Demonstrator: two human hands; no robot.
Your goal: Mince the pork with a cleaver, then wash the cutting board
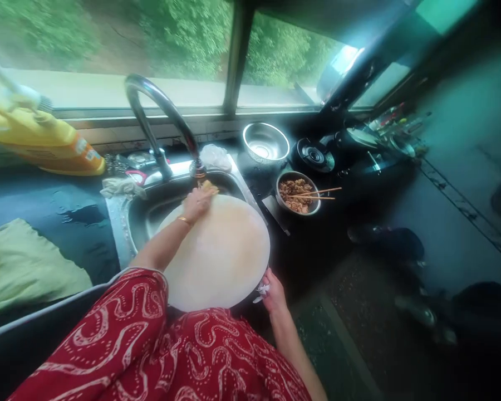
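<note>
A large round white board (217, 253), faintly stained tan, is tilted over the front of the steel sink (148, 209). My left hand (197, 205), with a bracelet at the wrist, reaches over its far edge. Its fingers close on a yellowish sponge (209, 188), directly beneath the mouth of the curved faucet (158, 92). Whether water runs is unclear. My right hand (274, 292) grips the board's near right edge, fingers partly hidden behind it. A small white crumpled piece (262, 289), perhaps tissue or plastic, sticks out by those fingers.
Right of the sink are a steel colander (266, 142), a bowl (298, 193) of brown food with chopsticks and a gas burner (315, 156). A yellow bottle (45, 139), gloves (123, 188) and a pale cloth (29, 267) lie left. A clear bag (215, 157) rests behind the sink.
</note>
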